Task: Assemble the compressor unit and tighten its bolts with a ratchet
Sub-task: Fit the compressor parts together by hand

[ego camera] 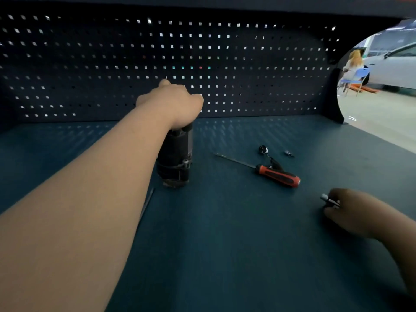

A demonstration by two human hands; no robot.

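Left hand (173, 104) grips the top of the compressor unit (175, 156), upright on the bench (225, 244). Right hand (351, 210) pinches a small metal bit (329, 200); ratchet (269, 157) lies beside the screwdriver (278, 175).

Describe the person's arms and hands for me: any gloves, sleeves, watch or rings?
Both are bare. The left hand wears no glove; the left forearm shows no sleeve, watch or band. The right hand is gloveless too, its wrist bare; it sits in shadow, so small rings cannot be ruled out.
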